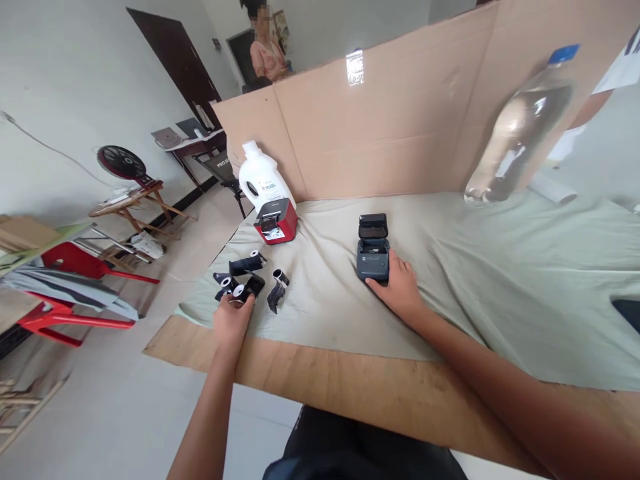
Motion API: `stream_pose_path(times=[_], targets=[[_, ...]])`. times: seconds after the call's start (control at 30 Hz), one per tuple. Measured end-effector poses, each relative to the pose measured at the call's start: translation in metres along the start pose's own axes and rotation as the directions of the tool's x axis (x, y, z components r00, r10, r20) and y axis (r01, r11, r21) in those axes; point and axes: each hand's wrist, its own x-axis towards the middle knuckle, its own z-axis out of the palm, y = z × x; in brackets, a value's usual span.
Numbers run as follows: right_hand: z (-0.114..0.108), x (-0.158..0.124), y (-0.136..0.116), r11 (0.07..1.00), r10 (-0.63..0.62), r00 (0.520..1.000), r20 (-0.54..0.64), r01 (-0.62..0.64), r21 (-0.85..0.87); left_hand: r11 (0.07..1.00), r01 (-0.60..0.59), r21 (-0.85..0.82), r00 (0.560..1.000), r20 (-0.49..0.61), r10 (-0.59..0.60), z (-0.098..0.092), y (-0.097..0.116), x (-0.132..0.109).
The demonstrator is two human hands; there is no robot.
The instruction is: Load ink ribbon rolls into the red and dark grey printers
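My right hand (400, 285) grips the lower right corner of a small dark label printer (373, 268), thumb along its front edge and fingers along its side. The printer's lid (373, 226) is swung up, and its compartment shows. At the left, my left hand (233, 316) has its thumb and fingers closed around a black roll with a white core (240, 292). Around it lie several similar rolls, among them a longer black roll (247, 263). Apart from these, a roll with a crumpled black tail (277, 291) lies to the right.
A red and black box-shaped device (277, 223) stands before a white jug (264, 175). Behind runs a cardboard partition (380, 133). A large clear bottle (520, 133) leans at the right on the green cloth (480, 280). A person (270, 60) is beyond the partition.
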Motion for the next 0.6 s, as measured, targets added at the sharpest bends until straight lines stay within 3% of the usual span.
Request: stream_pose_path(times=[0.13, 0.23, 0.33, 0.4, 0.47, 0.6], targets=[[0.0, 0.0, 0.002, 1.0, -0.019, 1.0, -0.018, 0.019, -0.012, 0.998, -0.022, 0.057, 0.999, 0.039, 0.02, 0.006, 0.001, -0.008], [0.001, 0.001, 0.003, 1.0, -0.027, 0.999, -0.021, 0.027, -0.015, 0.998, -0.064, 0.0, 0.996, -0.061, 0.064, -0.002, 0.001, -0.018], [0.003, 0.001, 0.004, 0.999, -0.031, 0.999, -0.018, 0.03, -0.019, 0.966, -0.235, -0.112, 0.962, -0.17, 0.214, -0.013, 0.012, -0.029], [0.004, 0.002, 0.005, 0.999, -0.033, 0.999, -0.022, 0.033, -0.021, 0.927, -0.346, -0.142, 0.937, -0.1, 0.334, -0.017, 0.029, -0.03], [0.004, 0.001, 0.005, 0.999, -0.03, 0.999, -0.028, 0.03, -0.018, 0.909, -0.401, -0.119, 0.912, 0.039, 0.407, -0.016, 0.05, -0.023], [0.003, 0.001, 0.005, 1.0, -0.028, 0.999, -0.024, 0.028, 0.013, 0.935, -0.344, -0.087, 0.903, 0.244, 0.354, -0.001, 0.081, 0.0]])
